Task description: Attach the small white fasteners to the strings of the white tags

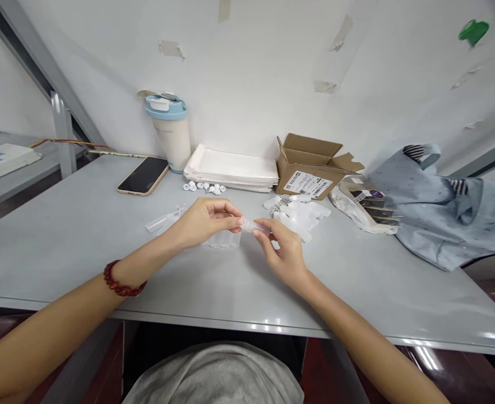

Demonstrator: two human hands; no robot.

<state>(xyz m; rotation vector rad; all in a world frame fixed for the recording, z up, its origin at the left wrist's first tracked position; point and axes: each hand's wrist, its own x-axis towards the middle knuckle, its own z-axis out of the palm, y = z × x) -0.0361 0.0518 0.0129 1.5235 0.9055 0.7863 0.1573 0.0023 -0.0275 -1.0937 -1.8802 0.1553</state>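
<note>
Above the grey table, both hands meet at a small translucent plastic tube (251, 225). My left hand (207, 221) is closed, its thumb and fingertips pinching the tube's left end. The right end sits between the thumb and fingers of my right hand (283, 249), which is closed too. Just below my left hand lies a row of similar clear tubes (224, 242), partly covered by it. Left of that hand are a few loose clear plastic pieces (161, 222). A pile of translucent flat plastic pieces (300, 216) lies behind my right hand. Several small white caps (204, 187) are scattered farther back.
At the back stand a tumbler with a blue lid (171, 132), a stack of white envelopes (234, 165) and an open cardboard box (310, 168). A phone (143, 175) lies at left. On the right are a packet (367, 205) and light blue cloth (436, 207).
</note>
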